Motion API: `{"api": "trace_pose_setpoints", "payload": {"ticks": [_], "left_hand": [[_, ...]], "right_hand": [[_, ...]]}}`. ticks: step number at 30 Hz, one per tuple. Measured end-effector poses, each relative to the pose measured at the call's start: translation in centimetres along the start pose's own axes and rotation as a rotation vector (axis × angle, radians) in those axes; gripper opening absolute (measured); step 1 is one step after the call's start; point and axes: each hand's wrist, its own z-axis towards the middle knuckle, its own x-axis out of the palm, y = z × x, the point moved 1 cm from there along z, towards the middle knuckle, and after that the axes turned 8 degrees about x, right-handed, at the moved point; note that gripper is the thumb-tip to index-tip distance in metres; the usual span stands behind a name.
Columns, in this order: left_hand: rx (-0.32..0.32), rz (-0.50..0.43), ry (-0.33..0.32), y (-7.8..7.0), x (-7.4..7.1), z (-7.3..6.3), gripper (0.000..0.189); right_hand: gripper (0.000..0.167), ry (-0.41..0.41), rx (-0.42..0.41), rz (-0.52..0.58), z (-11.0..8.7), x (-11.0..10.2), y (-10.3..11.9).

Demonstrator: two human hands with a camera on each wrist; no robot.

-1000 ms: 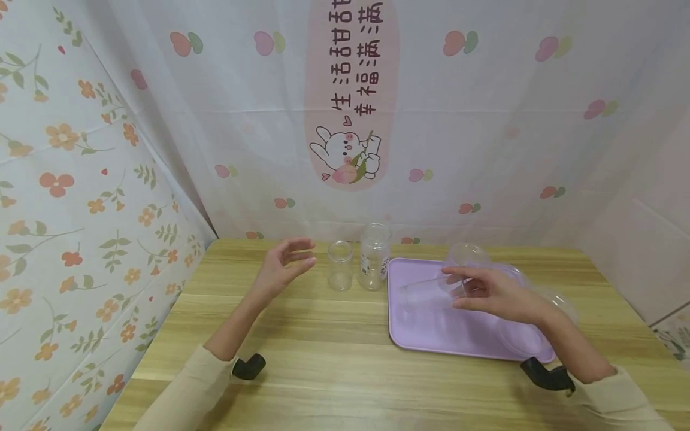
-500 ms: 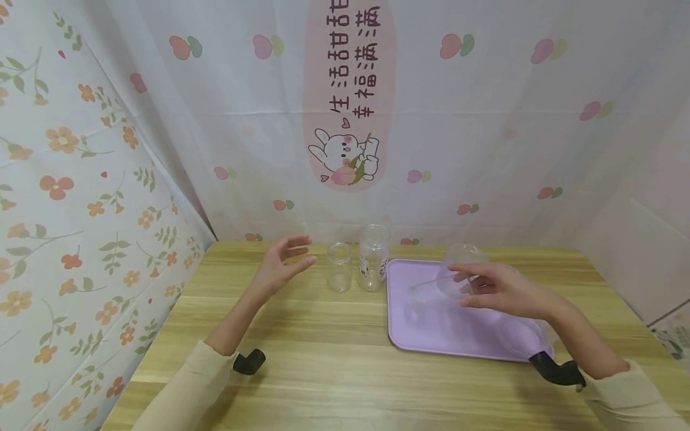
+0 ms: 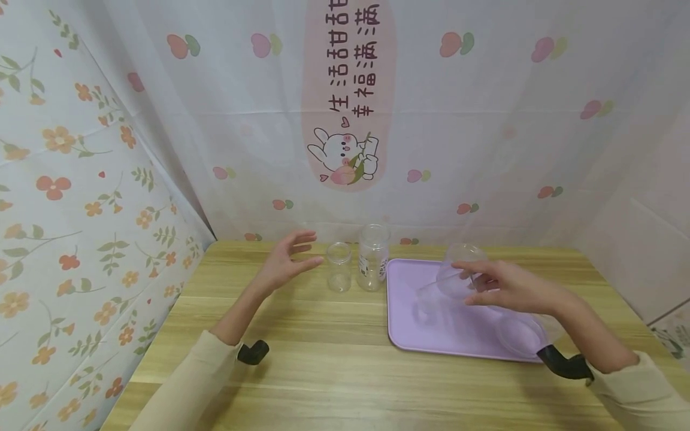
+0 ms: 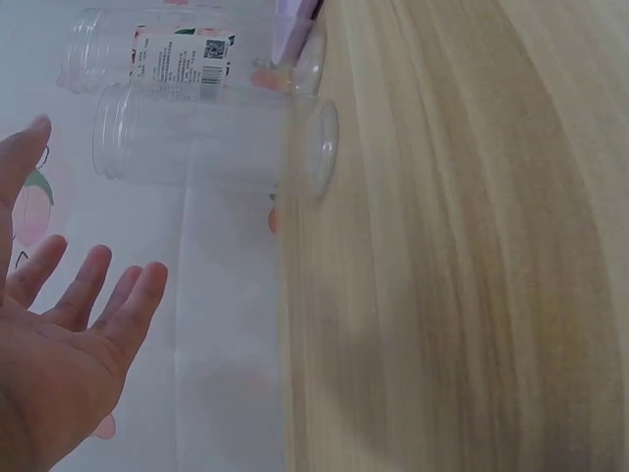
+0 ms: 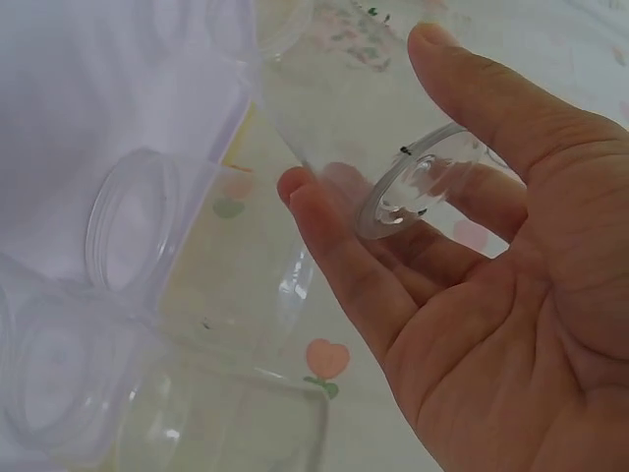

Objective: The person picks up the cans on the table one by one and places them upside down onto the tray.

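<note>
My right hand (image 3: 512, 287) holds a clear plastic jar (image 3: 433, 296) near its base, tilted with the mouth pointing left, above the purple tray (image 3: 401, 326). In the right wrist view the thumb and fingers lie around the base end of this jar (image 5: 339, 108). My left hand (image 3: 283, 264), fingers spread and holding nothing, hovers just left of a small clear jar (image 3: 339, 272) standing upright on the table. Right beside that one stands a taller clear jar (image 3: 373, 257) with a printed label, close to the tray's left edge.
Several more clear jars lie on the tray, among them one at the back (image 3: 458, 257) and one at the front right (image 3: 520, 336), partly hidden by the right arm. A patterned curtain (image 3: 242, 131) hangs behind the wooden table (image 3: 323, 371).
My right hand has moved a little to the right over the tray, carrying the jar. My left hand has shifted slightly right, closer to the small jar.
</note>
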Motion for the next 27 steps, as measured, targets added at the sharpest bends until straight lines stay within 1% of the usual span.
{"api": "trace_pose_setpoints", "payload": {"ticks": [4,8,14,19,23,27], "left_hand": [[-0.008,-0.002,0.037,0.0,0.0,0.5,0.065],[-0.012,0.007,0.076,0.2,0.0,1.0,0.070],[-0.024,0.092,0.162,-0.1,-0.1,1.9,0.075],[-0.039,0.150,0.239,-0.4,-0.1,2.7,0.078],[-0.038,0.210,0.277,-0.5,0.0,3.2,0.079],[-0.031,0.249,0.302,-0.4,0.4,3.5,0.079]], "right_hand": [[0.073,0.010,0.001,-0.067,0.1,-0.3,0.0],[0.074,0.043,0.018,-0.123,0.2,-0.6,0.2],[0.068,0.099,0.062,-0.175,0.6,-1.1,0.5],[0.058,0.123,0.050,-0.225,0.9,-1.2,0.8],[0.054,0.136,0.052,-0.249,1.2,-1.1,0.9],[0.055,0.151,0.076,-0.280,1.3,-1.1,1.0]]}}
